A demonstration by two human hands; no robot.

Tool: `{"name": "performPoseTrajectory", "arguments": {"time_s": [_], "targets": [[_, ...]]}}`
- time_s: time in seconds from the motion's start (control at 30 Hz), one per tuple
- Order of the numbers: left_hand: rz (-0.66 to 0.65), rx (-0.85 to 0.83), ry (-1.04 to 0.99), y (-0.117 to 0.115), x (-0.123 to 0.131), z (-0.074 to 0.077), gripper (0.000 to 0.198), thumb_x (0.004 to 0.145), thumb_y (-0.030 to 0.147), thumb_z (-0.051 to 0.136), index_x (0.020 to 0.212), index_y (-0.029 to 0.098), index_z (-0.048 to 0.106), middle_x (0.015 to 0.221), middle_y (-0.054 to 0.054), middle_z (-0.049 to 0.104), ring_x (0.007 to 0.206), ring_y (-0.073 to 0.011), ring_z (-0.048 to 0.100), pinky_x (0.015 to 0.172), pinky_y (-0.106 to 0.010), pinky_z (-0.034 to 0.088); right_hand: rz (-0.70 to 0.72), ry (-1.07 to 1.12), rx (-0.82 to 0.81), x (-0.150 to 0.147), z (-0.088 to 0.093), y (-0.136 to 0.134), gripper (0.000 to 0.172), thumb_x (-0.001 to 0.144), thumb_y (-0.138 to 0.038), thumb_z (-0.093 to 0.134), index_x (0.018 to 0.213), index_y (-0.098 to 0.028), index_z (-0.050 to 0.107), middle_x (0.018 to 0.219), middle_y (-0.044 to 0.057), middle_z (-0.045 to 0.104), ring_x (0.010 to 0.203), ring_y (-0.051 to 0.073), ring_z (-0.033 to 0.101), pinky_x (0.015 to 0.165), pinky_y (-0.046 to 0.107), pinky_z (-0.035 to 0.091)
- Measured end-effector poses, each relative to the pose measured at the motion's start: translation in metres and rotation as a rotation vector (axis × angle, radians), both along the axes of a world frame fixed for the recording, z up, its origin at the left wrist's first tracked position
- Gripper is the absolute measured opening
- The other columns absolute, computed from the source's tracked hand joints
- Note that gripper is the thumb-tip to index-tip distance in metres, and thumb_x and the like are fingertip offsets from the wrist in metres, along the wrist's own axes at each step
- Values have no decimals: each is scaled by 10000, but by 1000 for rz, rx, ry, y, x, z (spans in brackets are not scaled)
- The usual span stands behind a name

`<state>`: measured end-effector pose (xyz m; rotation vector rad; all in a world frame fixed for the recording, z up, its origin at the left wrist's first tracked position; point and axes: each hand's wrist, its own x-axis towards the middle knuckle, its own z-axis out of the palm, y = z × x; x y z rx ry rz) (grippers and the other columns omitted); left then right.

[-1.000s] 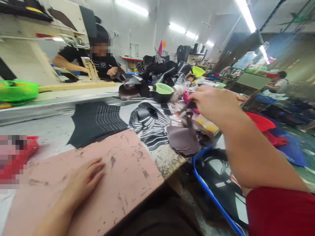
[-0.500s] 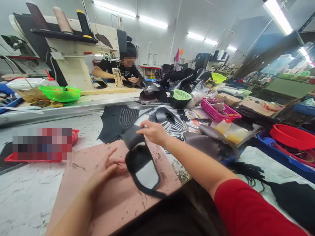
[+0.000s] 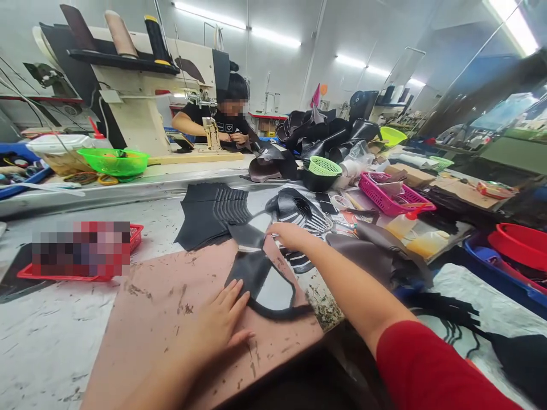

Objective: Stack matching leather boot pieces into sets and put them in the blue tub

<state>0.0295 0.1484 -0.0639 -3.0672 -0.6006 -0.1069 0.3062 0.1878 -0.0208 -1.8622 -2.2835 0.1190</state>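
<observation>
Both hands on one workpiece. Black piece (image 3: 250,272), with a pale panel and a curved black strip along its near side, lies on the pink board (image 3: 166,330), toward the board's right edge; strip's tail runs to that edge, the piece's upper end is at the board's far edge. Left hand (image 3: 216,320): palm down, open, fingers extended and thumb out to the side, fingertips on the piece's near-left margin, nothing grasped. Right hand (image 3: 288,235): reaching in from the right, fingers bent and close together at the right edge of the upper end; thumb side hidden, can't tell if it pinches or just presses. Board sits at the near edge of the surface (image 3: 51,341), close to its near-right corner. Beyond the board's far edge: black panel stack (image 3: 199,216) with a lined right half, then striped black pieces (image 3: 301,205) to its right. Brown pieces (image 3: 356,247) lie by the surface's right edge, under the right forearm's far side. Red basket (image 3: 135,239) near the surface's left edge, contents blurred out. Magenta basket (image 3: 391,202) at the far right, glue bottles (image 3: 404,225) just nearer.
</observation>
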Motion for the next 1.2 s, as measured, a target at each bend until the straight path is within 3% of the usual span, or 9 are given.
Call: {"name": "performPoseTrajectory", "arguments": {"time_s": [0.1,0.2,0.37,0.5,0.63,0.73,0.8,0.9,1.2], "targets": [[-18,66,-9,-13,4,5,617,773,594,514,1149,110,590,1139,-217,591,984,-349,590,777,-442,496,-133,-39,-49,22,-21,-20,187,880,-286,531,998,-158,598,1032,56,612,904,168,592,797,377,495],[-83,6,-65,-22,6,10,419,863,446,453,1068,119,616,850,-131,664,724,-251,632,611,-350,519,-214,-43,-24,27,-41,-36,213,884,-313,520,1024,-167,585,1077,63,589,933,175,576,817,387,483],[-298,-143,-43,-20,9,13,436,882,447,418,1272,261,469,1363,-97,435,1238,-306,415,975,-465,395,-258,67,126,22,-59,-40,188,875,-298,535,980,-152,590,1029,50,599,927,175,575,821,395,473],[-57,-295,113,-19,13,11,566,858,541,404,1359,283,350,1446,-97,272,1325,-335,241,1032,-563,272,-189,239,274,10,-48,-48,139,884,-160,457,874,-140,594,876,63,622,856,180,583,787,374,470],[247,-385,27,-25,14,10,545,829,464,485,1320,234,423,1445,-116,281,1340,-348,186,1051,-594,183,-29,413,365,-21,-21,-82,210,865,-115,395,895,-173,594,861,78,634,861,183,581,783,332,470],[333,-589,-263,-40,18,17,445,817,394,505,1217,198,515,1341,-110,458,1267,-297,367,1041,-495,295,68,584,325,-55,-5,-116,139,836,-152,472,885,-193,596,812,40,646,775,151,603,689,263,492],[360,-782,-500,-52,22,25,340,827,358,483,1104,180,566,1132,-90,604,1063,-229,546,919,-377,438,60,763,243,-74,-1,-133,86,806,-163,517,835,-193,592,759,22,649,698,137,611,624,236,493],[409,-979,-715,-68,26,36,223,829,338,477,867,163,610,814,-43,646,757,-162,597,691,-262,483,26,895,150,-91,1,-149,52,775,-175,544,744,-193,583,678,6,638,623,132,605,569,225,484],[440,-731,-531,-96,14,35,208,797,164,419,825,169,625,794,-51,645,720,-167,572,660,-262,427,132,341,484,-111,-4,-174,156,791,-102,485,697,-177,585,669,49,621,644,186,565,634,319,419]]}}
